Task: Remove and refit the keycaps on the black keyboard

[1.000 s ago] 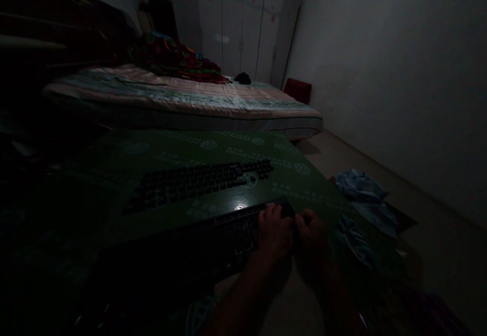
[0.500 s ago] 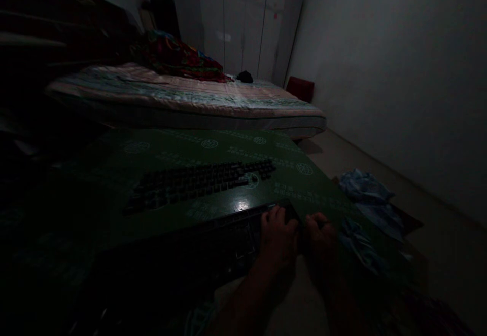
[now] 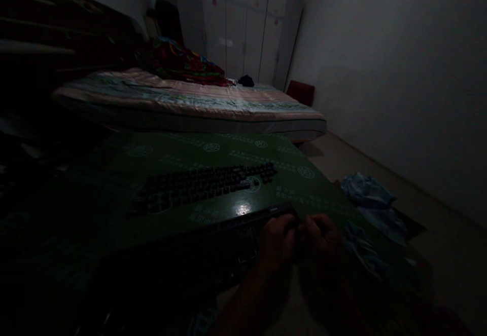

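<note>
A dark keyboard base (image 3: 198, 255) lies slantwise along the near side of a green table. My left hand (image 3: 277, 239) is at the right end of this base with its fingers curled in. Close beside it, my right hand (image 3: 324, 234) has its fingertips pinched together, nearly meeting the left ones. Whatever sits between the fingers is small and lost in the dark. Beyond the base, many loose black keycaps (image 3: 198, 186) are set out in rows like a keyboard layout.
The green table top (image 3: 216, 157) carries printed white emblems. A bed (image 3: 190, 95) stands behind it with a red patterned blanket (image 3: 186, 65). Crumpled blue cloth (image 3: 367, 189) lies at the right, with another striped cloth (image 3: 365, 250) nearer. A wall rises on the right.
My left hand's fingers have drawn back from the base's top edge and curled in toward the right hand. Both hands are now closer together. The view has shifted slightly.
</note>
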{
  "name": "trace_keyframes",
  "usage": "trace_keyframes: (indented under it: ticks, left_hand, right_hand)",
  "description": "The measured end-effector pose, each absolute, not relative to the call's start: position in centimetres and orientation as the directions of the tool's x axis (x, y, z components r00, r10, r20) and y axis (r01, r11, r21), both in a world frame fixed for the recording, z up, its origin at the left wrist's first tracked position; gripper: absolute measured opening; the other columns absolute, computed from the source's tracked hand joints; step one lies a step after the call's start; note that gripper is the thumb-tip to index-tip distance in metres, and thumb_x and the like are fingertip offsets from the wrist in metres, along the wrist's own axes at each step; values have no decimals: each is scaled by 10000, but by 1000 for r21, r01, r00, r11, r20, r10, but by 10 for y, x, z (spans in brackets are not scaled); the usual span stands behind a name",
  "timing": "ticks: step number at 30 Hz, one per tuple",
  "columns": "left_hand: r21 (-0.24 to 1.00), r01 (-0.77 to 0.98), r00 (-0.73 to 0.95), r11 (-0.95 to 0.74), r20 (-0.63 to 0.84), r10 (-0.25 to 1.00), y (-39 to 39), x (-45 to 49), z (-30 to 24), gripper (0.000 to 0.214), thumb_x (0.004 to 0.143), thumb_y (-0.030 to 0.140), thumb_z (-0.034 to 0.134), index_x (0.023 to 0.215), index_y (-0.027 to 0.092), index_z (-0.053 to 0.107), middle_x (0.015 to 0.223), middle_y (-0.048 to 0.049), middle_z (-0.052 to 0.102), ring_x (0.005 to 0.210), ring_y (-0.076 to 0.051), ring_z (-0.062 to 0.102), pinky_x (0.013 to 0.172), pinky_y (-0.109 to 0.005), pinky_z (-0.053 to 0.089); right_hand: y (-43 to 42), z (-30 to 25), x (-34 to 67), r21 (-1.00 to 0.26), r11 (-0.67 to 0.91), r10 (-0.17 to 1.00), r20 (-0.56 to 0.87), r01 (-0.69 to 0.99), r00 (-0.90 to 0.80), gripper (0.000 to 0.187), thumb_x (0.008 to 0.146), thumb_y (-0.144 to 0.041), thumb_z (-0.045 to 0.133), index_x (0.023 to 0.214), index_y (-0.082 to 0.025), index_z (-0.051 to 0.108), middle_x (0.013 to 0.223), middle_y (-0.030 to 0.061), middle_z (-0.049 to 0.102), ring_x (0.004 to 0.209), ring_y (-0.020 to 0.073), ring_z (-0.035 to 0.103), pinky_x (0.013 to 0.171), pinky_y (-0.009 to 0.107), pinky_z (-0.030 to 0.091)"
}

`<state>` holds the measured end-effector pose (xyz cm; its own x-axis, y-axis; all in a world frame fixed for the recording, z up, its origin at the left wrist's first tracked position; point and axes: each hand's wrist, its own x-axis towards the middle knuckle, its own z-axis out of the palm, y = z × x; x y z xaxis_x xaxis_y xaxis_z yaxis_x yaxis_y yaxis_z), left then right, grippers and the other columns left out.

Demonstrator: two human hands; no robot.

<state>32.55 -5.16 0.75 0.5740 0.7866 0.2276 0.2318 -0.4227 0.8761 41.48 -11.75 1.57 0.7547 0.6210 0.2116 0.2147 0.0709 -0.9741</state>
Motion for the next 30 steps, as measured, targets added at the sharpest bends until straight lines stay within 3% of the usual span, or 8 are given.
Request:
trace_keyframes:
  ticks: [3,7,11,13,19,26,30]
  left_hand:
    - [973,78,533,-217,143,834,-49,324,10,310,691,108,532,966,199,641,922,-33,684,861,-189,613,758,-274,453]
    - [993,-76,468,92,-46,883,-42,319,11,158,623,175,647,780,168,660,770,-21,681,753,-189,624,690,-270,467]
    - [904,-231,533,359,-192,824,-34,311,11,264,563,234,749,796,154,654,744,-21,683,676,-170,623,660,-277,472]
    - [844,-284,595,454,-216,774,-32,306,12,275,561,234,761,797,147,650,739,-24,682,662,-163,625,654,-278,476]
    - [777,-318,655,543,-234,719,-31,302,14,273,563,202,763,791,113,643,716,-47,681,644,-159,631,646,-274,481]
    - [770,-349,610,535,-247,753,-26,303,8,318,542,226,788,787,129,609,700,-29,680,611,-134,622,609,-237,470]
    - [804,-306,568,510,-276,775,-27,306,10,382,563,310,773,847,137,586,682,-33,686,610,-138,618,593,-234,462]
  right_hand:
    - [-114,22,425,-915,38,581,347,402,736,277,780,-434,541,680,-177,569,597,-5,577,537,131,539,503,230,440]
    - [-110,29,445,-690,13,659,550,724,513,223,792,-364,535,687,-182,610,787,56,631,777,190,596,700,299,476]
    - [-112,37,448,-678,117,894,390,726,220,246,849,-310,458,970,-200,642,887,54,689,773,170,645,656,248,504]
    - [-113,40,446,-707,161,947,307,689,94,284,860,-295,450,1070,-212,622,962,50,695,810,164,657,672,228,509]
    - [-100,48,448,-717,170,980,195,676,-39,265,843,-270,484,1044,-211,646,931,42,706,806,161,659,687,221,497]
    - [-80,56,459,-720,178,983,103,671,-151,210,816,-277,533,947,-189,672,840,20,692,725,137,629,624,199,458]
    - [-48,45,484,-689,128,989,141,713,-40,230,765,-311,566,901,-171,689,755,16,682,641,136,604,562,208,436]
